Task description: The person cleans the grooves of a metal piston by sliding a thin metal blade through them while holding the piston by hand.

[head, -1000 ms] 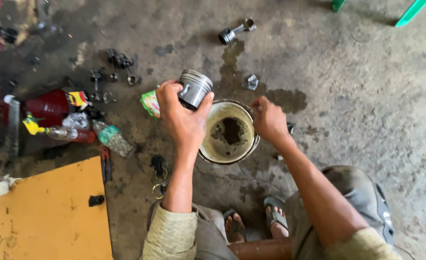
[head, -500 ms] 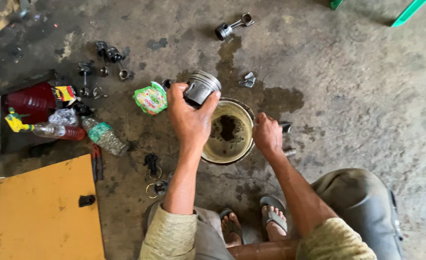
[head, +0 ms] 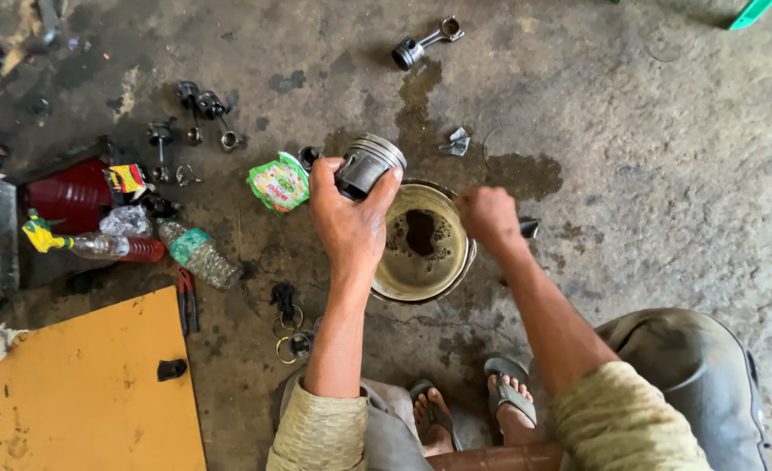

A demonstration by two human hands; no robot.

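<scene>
1. While the person squats on the stained concrete floor, the left hand is wrapped around a grey metal piston, fingers curled over its skirt, ringed crown tilted up and away from the body
2. Piston position: raised over the far-left rim of the round metal bowl, which serves as landmark below
3. Bowl holds dark, dirty liquid with a black patch at centre; it sits on the floor just beyond the person's sandalled feet
4. Right hand is clenched into a fist at the bowl's right rim; whether it holds anything cannot be told
5. Left of the bowl, near: green printed pouch. Further left: clear plastic bottle lying on its side, red canister, red-handled pliers
6. Beyond the bowl, well apart: a second piston with connecting rod lying on the floor; small metal scrap nearer the bowl
7. Near-left of the bowl: orange board; loose metal rings between board and bowl
</scene>
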